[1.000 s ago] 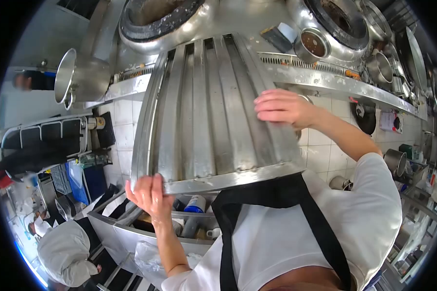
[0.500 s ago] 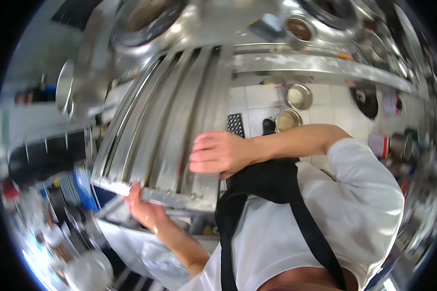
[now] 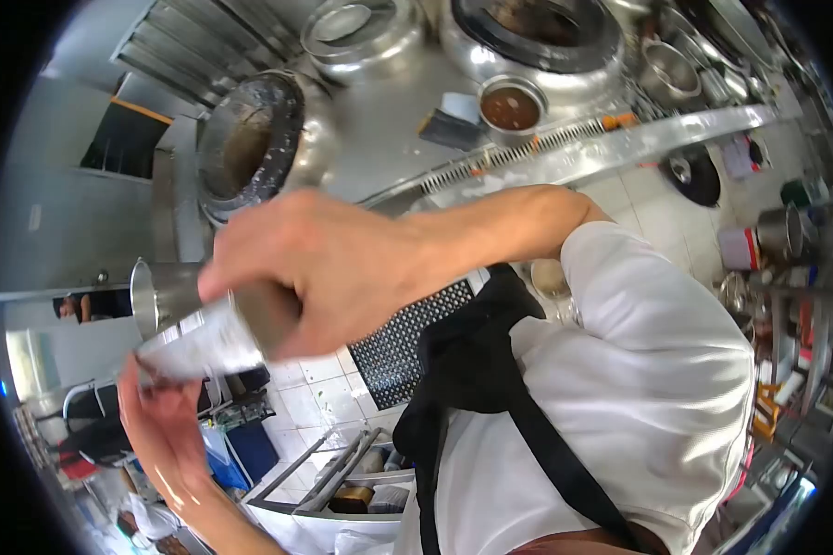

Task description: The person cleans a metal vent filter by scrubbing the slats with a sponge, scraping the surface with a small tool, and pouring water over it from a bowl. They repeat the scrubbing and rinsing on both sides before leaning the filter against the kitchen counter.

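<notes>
A metal baffle filter panel [image 3: 208, 342] is held up in front of me at the left, seen almost edge-on, so its slatted face is hidden. My right hand [image 3: 319, 264] grips its nearer end from above, thumb and fingers wrapped round the edge, slightly blurred. Under the far end, my left hand [image 3: 168, 421] supports the panel with its fingers curled up against it. Just behind the panel is a shiny metal pot [image 3: 162, 291].
Wok burners [image 3: 250, 148] and a pan of brown liquid [image 3: 512, 111] line the steel counter. Slatted panels [image 3: 208, 42] hang at upper left. A black perforated mat [image 3: 407, 347] lies on the tiled floor. An open bin-like container [image 3: 361, 490] stands below. A person [image 3: 88, 305] shows at far left.
The filter panel has turned from showing its slatted face to nearly edge-on. Both hands have moved left with it, and the right hand has risen. My view has shifted, showing more of the burners.
</notes>
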Demonstrator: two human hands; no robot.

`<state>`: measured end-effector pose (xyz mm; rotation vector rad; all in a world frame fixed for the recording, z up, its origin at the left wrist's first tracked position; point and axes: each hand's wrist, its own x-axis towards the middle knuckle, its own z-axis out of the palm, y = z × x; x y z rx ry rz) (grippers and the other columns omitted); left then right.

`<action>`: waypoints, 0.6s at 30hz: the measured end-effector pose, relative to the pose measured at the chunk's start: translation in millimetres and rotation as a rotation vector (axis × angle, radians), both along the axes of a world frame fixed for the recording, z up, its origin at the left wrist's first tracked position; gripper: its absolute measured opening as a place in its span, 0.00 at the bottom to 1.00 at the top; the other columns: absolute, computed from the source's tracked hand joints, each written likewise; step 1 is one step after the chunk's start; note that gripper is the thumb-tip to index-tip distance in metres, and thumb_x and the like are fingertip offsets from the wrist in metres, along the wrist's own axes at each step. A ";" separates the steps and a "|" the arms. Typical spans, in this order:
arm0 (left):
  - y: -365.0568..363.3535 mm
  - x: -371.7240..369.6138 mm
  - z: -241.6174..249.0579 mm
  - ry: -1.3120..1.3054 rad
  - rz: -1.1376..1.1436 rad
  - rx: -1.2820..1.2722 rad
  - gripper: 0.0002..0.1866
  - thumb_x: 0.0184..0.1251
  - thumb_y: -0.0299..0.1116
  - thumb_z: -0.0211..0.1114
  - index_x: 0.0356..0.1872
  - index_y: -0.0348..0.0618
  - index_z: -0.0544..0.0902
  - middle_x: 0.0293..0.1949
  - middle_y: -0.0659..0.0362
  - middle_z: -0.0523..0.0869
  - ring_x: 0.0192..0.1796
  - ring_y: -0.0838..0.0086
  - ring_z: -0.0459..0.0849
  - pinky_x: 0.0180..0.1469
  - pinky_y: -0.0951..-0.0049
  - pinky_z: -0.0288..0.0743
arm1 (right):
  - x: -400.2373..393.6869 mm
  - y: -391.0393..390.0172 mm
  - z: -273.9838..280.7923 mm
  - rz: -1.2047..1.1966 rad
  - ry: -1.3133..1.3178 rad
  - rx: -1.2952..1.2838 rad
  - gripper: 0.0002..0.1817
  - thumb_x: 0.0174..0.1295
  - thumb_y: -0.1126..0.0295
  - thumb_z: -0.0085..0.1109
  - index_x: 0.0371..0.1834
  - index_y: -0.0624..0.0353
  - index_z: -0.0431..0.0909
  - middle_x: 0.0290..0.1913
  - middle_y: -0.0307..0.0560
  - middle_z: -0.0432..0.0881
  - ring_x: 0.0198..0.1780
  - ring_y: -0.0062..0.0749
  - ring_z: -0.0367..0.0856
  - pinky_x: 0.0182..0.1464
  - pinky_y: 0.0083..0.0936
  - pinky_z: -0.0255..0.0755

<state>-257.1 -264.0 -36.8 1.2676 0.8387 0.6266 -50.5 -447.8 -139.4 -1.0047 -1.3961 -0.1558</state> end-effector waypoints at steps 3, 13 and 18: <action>1.6 85.4 22.3 0.146 -0.135 -0.012 0.16 0.72 0.46 0.68 0.47 0.45 0.78 0.49 0.57 0.84 0.55 0.70 0.82 0.55 0.58 0.78 | 53.8 -11.8 25.0 -0.025 0.071 -0.105 0.27 0.43 0.65 0.77 0.48 0.64 0.84 0.38 0.51 0.85 0.32 0.45 0.84 0.33 0.35 0.79; 23.7 318.7 41.7 0.057 -0.300 0.060 0.19 0.66 0.45 0.71 0.50 0.43 0.83 0.44 0.57 0.86 0.48 0.71 0.82 0.58 0.59 0.75 | 177.1 -70.6 71.6 -0.045 0.094 -0.133 0.24 0.58 0.65 0.70 0.55 0.65 0.81 0.48 0.55 0.87 0.47 0.33 0.88 0.48 0.28 0.80; 94.0 410.0 62.2 0.206 -0.514 0.082 0.12 0.67 0.41 0.69 0.42 0.44 0.82 0.48 0.56 0.83 0.51 0.69 0.83 0.53 0.57 0.82 | 161.0 -36.4 67.7 -0.531 0.302 0.124 0.12 0.60 0.69 0.63 0.44 0.63 0.85 0.34 0.51 0.88 0.37 0.31 0.89 0.41 0.28 0.81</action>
